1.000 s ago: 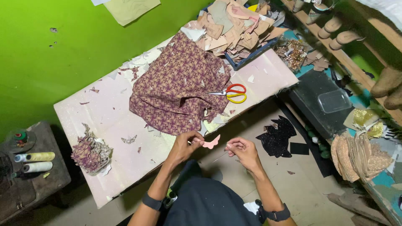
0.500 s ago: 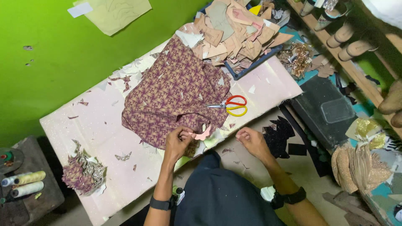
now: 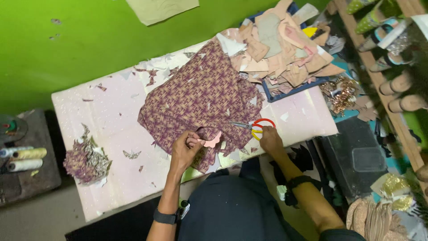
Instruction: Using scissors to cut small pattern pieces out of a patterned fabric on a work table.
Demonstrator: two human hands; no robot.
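- At the near edge of the pale pink counter (image 3: 111, 129), both forearms reach forward from the seated person's body, each wearing a dark band at the wrist.
- Left hand (image 3: 185, 149): wrist bent inward, fingers curled narrow around a small pink cut-out piece (image 3: 213, 142), pinched between thumb and fingertips just above the counter's front edge.
- Right hand (image 3: 269, 138): extended to the right of the left, fingers resting on the handles of the red-and-yellow scissors (image 3: 255, 127); whether they are closed round the handles I cannot tell. The scissors lie flat, blades pointing left onto the fabric.
- Patterned maroon fabric (image 3: 200, 100): spread across the counter's middle, its lower hem touching the left hand and lying under the scissor blades.
- Blue tray (image 3: 285, 88): at the far right of the counter, heaped with tan and pink cut pieces (image 3: 281, 44) that spill over its rim.
- Heap of fabric scraps (image 3: 84, 158): at the counter's left end, well apart from both hands.
- Thread spools (image 3: 24, 159): lying on a dark low stand left of the counter.
- Wooden rack (image 3: 383, 85): along the right side, holding shoe forms.
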